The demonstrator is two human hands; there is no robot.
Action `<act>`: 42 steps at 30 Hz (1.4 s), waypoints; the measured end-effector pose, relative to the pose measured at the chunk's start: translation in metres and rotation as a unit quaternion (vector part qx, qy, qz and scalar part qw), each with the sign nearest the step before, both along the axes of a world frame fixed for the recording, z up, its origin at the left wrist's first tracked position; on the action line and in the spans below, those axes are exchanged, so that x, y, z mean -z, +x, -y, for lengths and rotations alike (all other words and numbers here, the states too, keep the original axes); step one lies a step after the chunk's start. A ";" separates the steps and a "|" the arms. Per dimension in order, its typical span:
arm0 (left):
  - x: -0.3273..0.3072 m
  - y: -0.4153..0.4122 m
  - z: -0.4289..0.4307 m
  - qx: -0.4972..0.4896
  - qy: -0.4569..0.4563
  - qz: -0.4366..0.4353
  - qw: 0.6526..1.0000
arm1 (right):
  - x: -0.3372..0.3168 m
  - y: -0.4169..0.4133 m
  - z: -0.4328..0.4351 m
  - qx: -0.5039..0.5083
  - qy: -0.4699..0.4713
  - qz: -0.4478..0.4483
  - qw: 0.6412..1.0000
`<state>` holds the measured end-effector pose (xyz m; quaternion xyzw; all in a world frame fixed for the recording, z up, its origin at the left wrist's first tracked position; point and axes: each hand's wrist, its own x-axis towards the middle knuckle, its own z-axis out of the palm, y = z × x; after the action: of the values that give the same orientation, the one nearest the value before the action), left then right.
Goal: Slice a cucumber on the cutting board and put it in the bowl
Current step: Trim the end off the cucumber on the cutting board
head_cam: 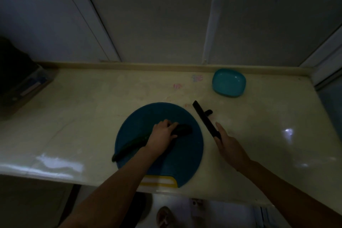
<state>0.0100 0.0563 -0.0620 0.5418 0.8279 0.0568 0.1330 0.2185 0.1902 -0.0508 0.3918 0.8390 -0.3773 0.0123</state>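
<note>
On my feed the left hand (162,135) has its fingers curled over the cucumber (129,146), which lies slantwise on the blue cutting board (185,153); the right hand (229,144) grips a black knife (203,118) just off the board at 3 o'clock; the teal bowl (229,82) sits on the worktop (92,107) at 1 o'clock.

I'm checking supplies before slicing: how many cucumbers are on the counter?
1. The cucumber lies across the cutting board, gripped by the left hand. A small dark thing behind the knife is too dim to identify.
</note>
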 end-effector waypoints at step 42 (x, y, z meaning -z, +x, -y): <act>0.018 0.021 0.017 -0.316 0.148 0.220 0.911 | -0.002 -0.012 0.053 -0.236 0.249 0.128 0.931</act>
<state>0.0308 0.0392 -0.0802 0.2395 0.8874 0.3360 0.2054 0.2062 0.1376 -0.0485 0.2183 0.9655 -0.0895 0.1102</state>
